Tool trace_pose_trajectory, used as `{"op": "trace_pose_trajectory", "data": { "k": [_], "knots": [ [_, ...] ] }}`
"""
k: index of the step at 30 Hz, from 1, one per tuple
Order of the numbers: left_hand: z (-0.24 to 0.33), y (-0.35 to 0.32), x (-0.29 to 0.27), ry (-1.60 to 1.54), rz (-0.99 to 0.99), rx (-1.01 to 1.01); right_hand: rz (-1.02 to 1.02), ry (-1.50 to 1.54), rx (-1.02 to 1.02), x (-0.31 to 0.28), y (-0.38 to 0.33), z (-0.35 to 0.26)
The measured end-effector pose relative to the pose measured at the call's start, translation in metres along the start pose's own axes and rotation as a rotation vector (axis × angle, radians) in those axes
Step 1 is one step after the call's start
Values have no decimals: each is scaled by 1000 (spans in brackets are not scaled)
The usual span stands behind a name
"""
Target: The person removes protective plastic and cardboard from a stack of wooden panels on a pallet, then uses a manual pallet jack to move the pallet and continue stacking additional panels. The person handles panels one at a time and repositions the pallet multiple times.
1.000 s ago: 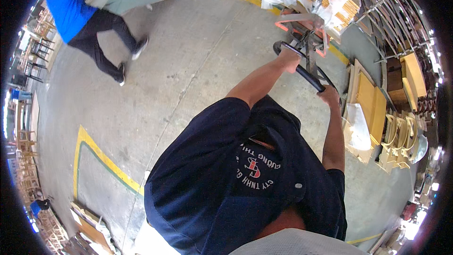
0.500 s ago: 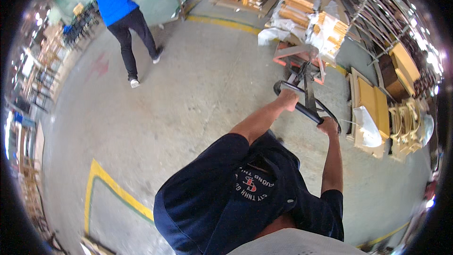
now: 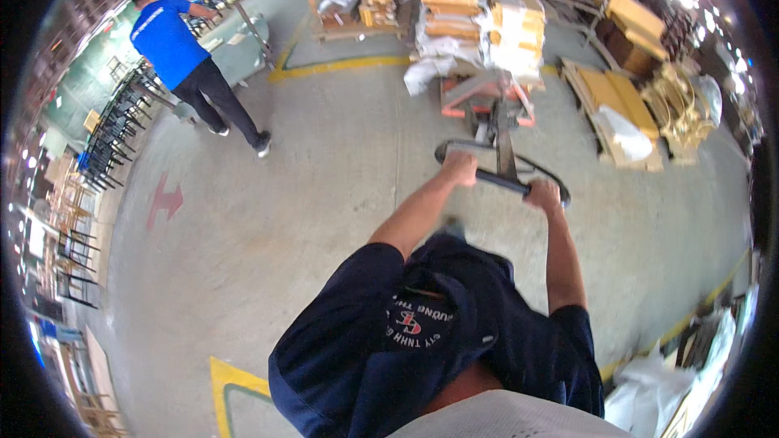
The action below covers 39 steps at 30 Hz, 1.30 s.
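Observation:
Both of my hands grip the black loop handle point(image 3: 501, 182) of a pallet jack. My left hand point(image 3: 461, 168) is wrapped round the left part of its bar, and my right hand point(image 3: 544, 194) closes on the right part. From the handle a dark shaft runs ahead to the orange-red pallet jack point(image 3: 479, 95). Just beyond and above the jack's frame rise stacks of yellowish wooden pieces point(image 3: 449, 12), with white wrapping sheet point(image 3: 431, 74) hanging off the left side.
A person in a blue shirt point(image 3: 171, 40) walks at the far left by a greenish cart point(image 3: 231, 55). Flat yellow boards point(image 3: 610, 105) and curved wooden parts point(image 3: 680, 105) lie to the right. Another pallet point(image 3: 357, 30) stands behind. Yellow floor lines point(image 3: 341, 67) cross the grey floor.
My view has turned to the right, and the jack with its load now sits more upright in front of me. The person in blue has stepped further left. Both hands keep their grip.

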<state>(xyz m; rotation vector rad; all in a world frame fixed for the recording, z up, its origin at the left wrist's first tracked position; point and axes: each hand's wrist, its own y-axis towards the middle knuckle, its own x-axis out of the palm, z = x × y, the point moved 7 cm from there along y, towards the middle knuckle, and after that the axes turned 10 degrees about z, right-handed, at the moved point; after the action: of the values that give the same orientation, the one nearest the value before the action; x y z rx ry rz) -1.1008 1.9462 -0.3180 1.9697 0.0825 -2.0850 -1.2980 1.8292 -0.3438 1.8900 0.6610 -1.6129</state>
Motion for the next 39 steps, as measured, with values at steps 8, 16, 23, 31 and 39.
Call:
{"op": "trace_pose_trajectory", "data": {
  "k": [8,16,23,31,39],
  "knots": [
    [34,-238,4,-32,-55,82,-90,-20,7,28,-235,-99],
    [35,-556,23,3,-113,184,-62,-2,175,78,-533,-258],
    [35,-762,4,-17,-210,225,22,64,206,80,-717,-372],
    [-7,-955,-4,-7,-248,302,52,89,210,98,-870,-508],
    [-94,-1110,-57,-14,-254,513,165,53,357,82,-973,-678]
  ]
}}
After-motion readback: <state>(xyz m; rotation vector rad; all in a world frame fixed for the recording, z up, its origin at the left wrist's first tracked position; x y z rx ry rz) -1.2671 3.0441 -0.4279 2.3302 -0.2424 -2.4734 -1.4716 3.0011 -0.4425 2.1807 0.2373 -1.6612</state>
